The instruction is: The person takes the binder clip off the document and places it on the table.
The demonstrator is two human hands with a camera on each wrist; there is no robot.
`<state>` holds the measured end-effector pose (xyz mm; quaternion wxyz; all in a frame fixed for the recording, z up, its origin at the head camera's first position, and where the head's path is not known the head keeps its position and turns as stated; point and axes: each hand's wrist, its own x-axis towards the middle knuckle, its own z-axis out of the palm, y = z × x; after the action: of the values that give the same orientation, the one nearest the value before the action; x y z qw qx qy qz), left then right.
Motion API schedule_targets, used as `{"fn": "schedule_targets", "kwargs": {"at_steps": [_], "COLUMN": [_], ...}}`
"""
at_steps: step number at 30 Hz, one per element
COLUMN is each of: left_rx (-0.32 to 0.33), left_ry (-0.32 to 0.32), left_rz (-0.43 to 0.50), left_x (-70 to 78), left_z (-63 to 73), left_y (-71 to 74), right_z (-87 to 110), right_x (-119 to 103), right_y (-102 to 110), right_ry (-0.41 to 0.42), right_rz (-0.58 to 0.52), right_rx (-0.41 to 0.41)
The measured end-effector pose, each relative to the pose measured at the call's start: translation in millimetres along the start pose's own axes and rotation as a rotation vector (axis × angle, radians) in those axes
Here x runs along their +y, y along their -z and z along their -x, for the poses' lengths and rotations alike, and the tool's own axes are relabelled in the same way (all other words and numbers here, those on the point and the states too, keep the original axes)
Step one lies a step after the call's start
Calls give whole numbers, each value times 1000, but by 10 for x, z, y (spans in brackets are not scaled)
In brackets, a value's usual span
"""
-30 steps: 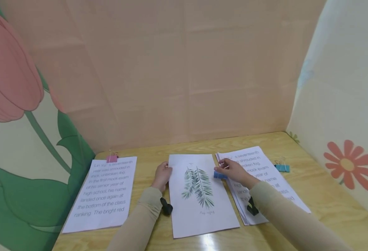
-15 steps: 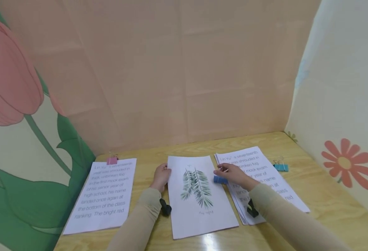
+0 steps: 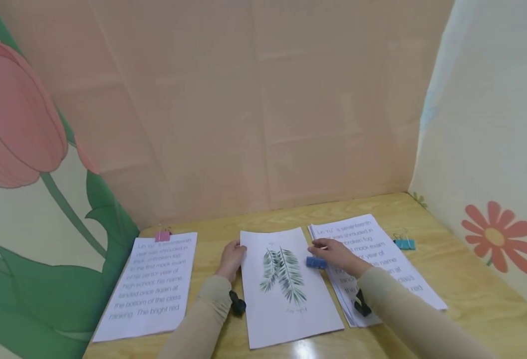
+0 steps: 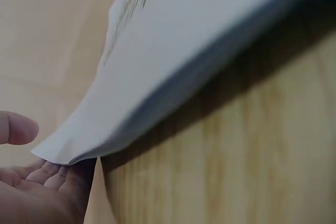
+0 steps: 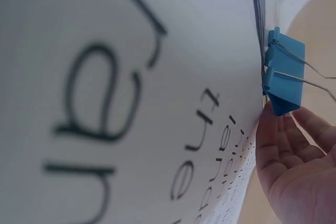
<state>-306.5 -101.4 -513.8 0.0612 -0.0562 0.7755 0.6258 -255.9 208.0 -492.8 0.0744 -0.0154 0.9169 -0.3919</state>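
Note:
A stack of sheets with a palm-leaf print (image 3: 268,319) lies on the wooden table in the middle of the head view. My left hand (image 3: 232,259) is at its left edge. In the left wrist view, fingers (image 4: 47,177) lie under a raised corner of the sheets (image 4: 142,56), with the thumb apart above it. My right hand (image 3: 340,257) pinches the end of a blue binder clip (image 3: 316,263) between thumb and fingers. This clip (image 5: 287,72) overlaps the print's right edge in the head view. Its wire handles point away from the lettered sheets in the right wrist view.
On the left lies a lettered stack (image 3: 148,284) with a pink binder clip (image 3: 162,236) at its top. Another lettered stack (image 3: 380,259) lies under the right forearm. A teal binder clip (image 3: 404,244) sits beyond it. Walls stand behind and at both sides.
The view has tilted slightly, so the table appears lower. The right hand has shifted a little against the clip, showing more of it. The left hand stays at the sheet's edge.

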Motion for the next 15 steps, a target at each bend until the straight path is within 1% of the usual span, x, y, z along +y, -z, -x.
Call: {"fn": "schedule_targets", "kwargs": {"at_steps": [5,9,15], "left_rx": [21,25,1], "left_ry": [-14,-10,-2], "left_rz": [-3,-7,-2], "left_x": [51,54,38], "left_z": [33,44,34], "left_y": [19,49,90], "right_z": [-43,-71,-75], "right_x": [1,28,53], "right_y": [23,12,-9], "right_ry": [-25,-27,-44], "right_rz": [-17,-19,-18], "right_rx": [-8,-20,-28]}}
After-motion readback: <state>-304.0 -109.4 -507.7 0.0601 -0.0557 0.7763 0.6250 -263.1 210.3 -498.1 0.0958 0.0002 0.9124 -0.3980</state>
